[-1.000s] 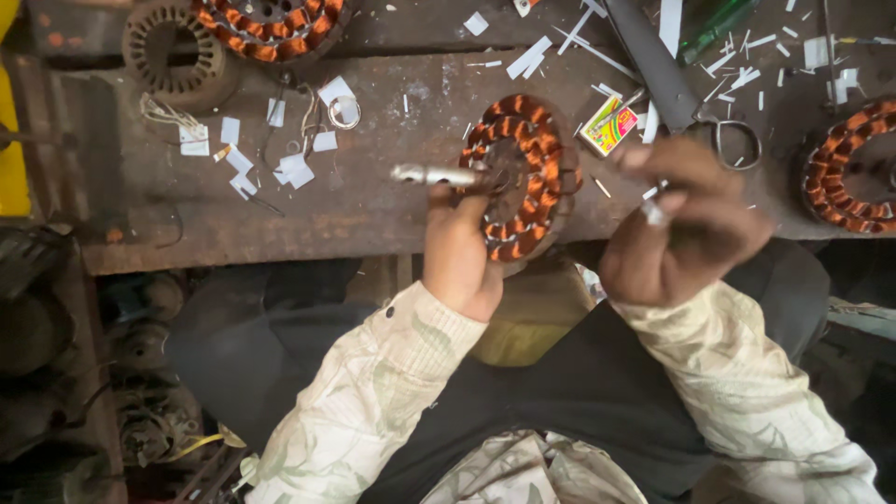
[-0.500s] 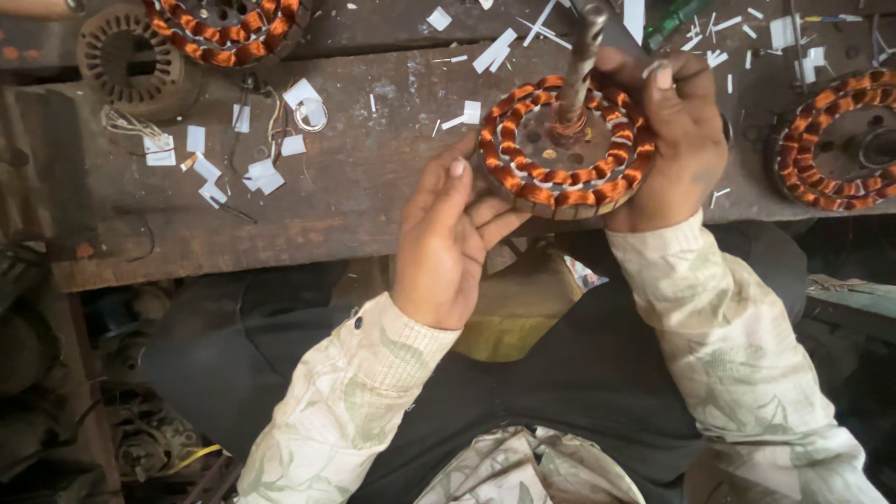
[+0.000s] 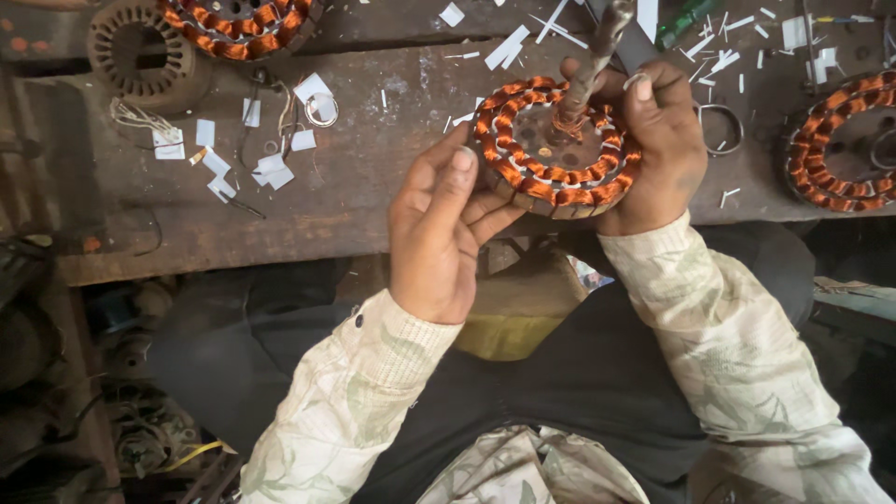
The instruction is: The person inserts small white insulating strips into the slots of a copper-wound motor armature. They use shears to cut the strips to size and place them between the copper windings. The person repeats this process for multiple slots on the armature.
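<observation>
Copper coils ring the round motor core [image 3: 553, 149] that you hold at the near edge of the wooden bench [image 3: 373, 196], tilted a little toward you, with a worn metal rod [image 3: 590, 65] standing up out of its middle hole. Your right hand [image 3: 658, 149] is closed around the far side of the core, fingers curled over the rim close to the rod, while your left hand [image 3: 446, 229] is half open, thumb and fingertips resting against the near-left rim rather than gripping it. To do this well, keep your pads on the dark metal rim and off the orange windings, since the thin wire looks easy to nick, and steady the core squarely so the rod stays in line with the hole rather than leaning. Part of the core hangs past the bench edge over your lap, so I judge a slip would send it down toward the yellow container [image 3: 523, 317] below; bringing it further over the wood would be safer. Room is tight to the right, where another wound core [image 3: 840, 149] and a metal ring [image 3: 721, 129] lie near your wrist. To the left the bench carries only white paper scraps [image 3: 261, 168] and loose wire, giving you more space to turn.
</observation>
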